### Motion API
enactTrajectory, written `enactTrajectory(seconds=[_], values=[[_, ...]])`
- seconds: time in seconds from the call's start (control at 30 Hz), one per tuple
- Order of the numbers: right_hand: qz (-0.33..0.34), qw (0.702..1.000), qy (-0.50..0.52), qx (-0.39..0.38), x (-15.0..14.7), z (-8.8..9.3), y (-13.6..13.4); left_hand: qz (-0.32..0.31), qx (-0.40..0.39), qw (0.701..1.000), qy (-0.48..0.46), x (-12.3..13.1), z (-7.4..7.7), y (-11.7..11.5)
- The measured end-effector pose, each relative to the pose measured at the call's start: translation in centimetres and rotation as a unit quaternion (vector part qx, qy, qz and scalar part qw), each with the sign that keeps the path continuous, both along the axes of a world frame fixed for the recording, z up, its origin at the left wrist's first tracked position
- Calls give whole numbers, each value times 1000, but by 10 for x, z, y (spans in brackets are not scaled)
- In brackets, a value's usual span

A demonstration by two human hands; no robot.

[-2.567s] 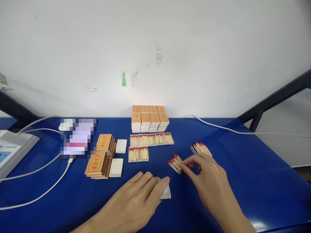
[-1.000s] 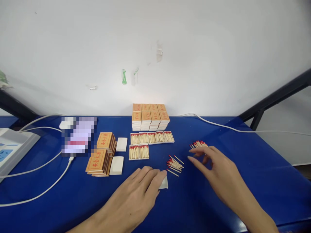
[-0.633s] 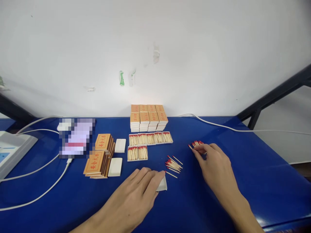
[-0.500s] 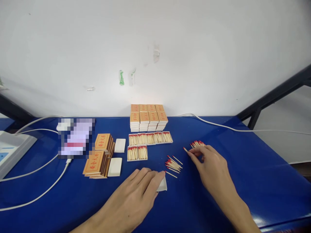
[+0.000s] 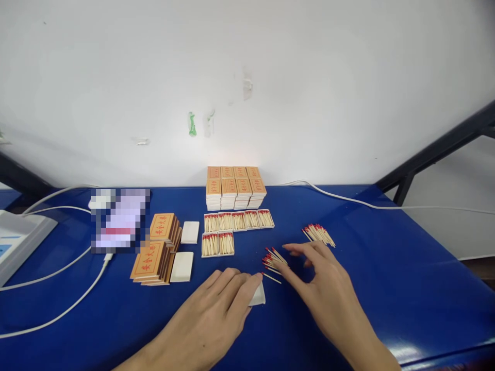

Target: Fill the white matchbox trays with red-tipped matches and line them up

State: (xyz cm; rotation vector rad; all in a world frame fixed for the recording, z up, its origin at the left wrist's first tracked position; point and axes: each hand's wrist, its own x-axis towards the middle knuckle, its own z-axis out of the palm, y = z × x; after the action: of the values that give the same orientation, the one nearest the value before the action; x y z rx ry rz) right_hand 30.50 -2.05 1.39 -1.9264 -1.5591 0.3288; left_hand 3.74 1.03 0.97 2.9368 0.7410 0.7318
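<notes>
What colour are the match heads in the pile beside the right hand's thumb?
Red, on pale sticks; the match pile shows best in the head view.

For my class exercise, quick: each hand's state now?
Left hand: over the white tray; whether its grip is closed cannot be told.
Right hand: open, at the nearer match pile.

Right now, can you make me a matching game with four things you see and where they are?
1. left hand
2. right hand
3. block of stacked boxes
4. filled trays

A. in two rows
B. thumb by a loose match pile
C. partly covering a white tray
D. nearest the wall

Pairs: 1-C, 2-B, 3-D, 4-A
</notes>
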Motion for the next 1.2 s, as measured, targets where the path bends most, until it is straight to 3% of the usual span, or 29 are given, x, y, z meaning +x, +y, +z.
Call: enactTrajectory(seconds=[0.27,0.87,1.2], values=[[55,998,20,-21,-15,-9,-1,2,8,1000,-9,2,5,1],[-17,1000,-18,15,-27,-13,0,4,13,1000,-15,3,5,2],[-119,983,-129,49,26,-1,18,4,8,1000,-7,2,1,0]])
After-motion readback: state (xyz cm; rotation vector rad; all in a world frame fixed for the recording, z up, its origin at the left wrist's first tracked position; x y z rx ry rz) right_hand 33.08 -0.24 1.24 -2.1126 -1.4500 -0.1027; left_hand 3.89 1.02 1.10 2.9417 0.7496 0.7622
